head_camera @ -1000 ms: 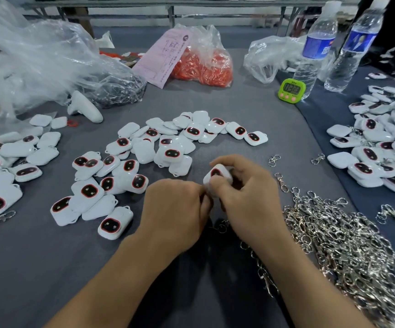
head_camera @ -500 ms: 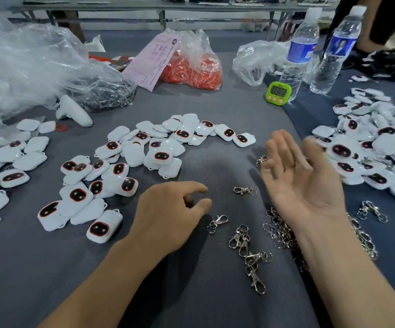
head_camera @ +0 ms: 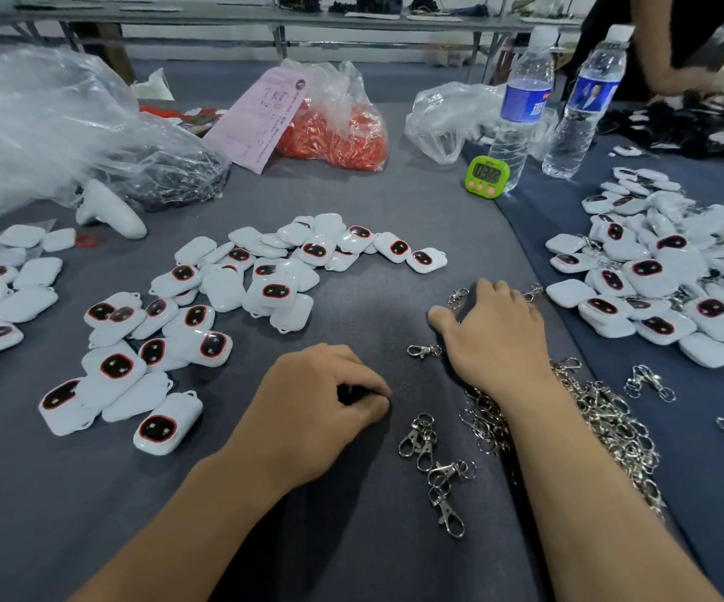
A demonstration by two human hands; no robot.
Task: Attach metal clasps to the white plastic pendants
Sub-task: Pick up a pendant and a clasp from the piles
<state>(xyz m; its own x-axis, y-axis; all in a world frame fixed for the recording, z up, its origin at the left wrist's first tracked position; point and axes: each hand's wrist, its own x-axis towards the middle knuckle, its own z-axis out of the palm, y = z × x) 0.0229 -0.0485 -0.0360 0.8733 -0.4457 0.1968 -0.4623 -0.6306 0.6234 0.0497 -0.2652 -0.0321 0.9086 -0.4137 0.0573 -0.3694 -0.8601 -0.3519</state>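
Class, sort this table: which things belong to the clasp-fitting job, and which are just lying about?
Job: white pendants, metal clasps.
Lying about: water bottles, green timer, pink slip, bag of orange parts, white controller.

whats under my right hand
The right hand is palm down over the table. Clasps poke out beyond it, and its wrist lies on the clasp pile. Whatever is beneath the palm is covered.
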